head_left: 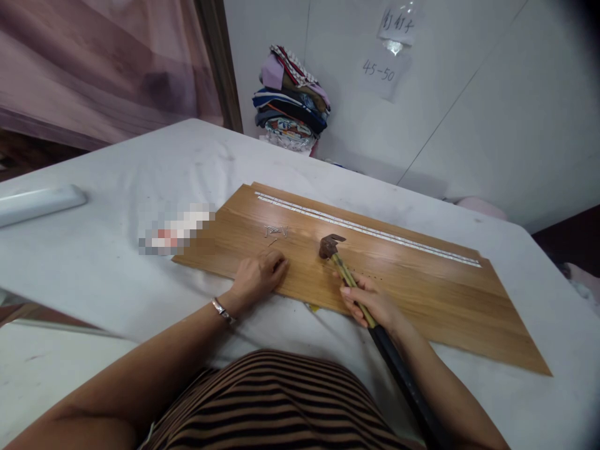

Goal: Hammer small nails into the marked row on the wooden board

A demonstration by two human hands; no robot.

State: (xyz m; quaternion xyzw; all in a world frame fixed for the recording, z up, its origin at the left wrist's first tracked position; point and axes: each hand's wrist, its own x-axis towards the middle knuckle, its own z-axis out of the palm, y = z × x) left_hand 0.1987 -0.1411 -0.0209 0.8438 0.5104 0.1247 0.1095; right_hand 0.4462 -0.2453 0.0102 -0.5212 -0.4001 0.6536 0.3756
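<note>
My right hand [372,303] grips a claw hammer [345,272] partway along its handle, with the rusty head over the wooden board [450,312]. The black lower part of the handle runs back along my right forearm. My left hand [255,276] rests on the board near its front edge, fingers curled in. Whether anything is pinched there is hidden. Just beyond it lies a small pile of nails [276,231], with a single nail [272,242] closer to the fingers. A row of small dark dots [368,275] marks the board beside my right hand.
Two white ruler-like strips [365,228] run along the board's far side. The board lies on a white-covered table [140,169]. At left are a white object [42,203] and a blurred-out item [175,231]. Folded cloths [293,100] are stacked by the wall.
</note>
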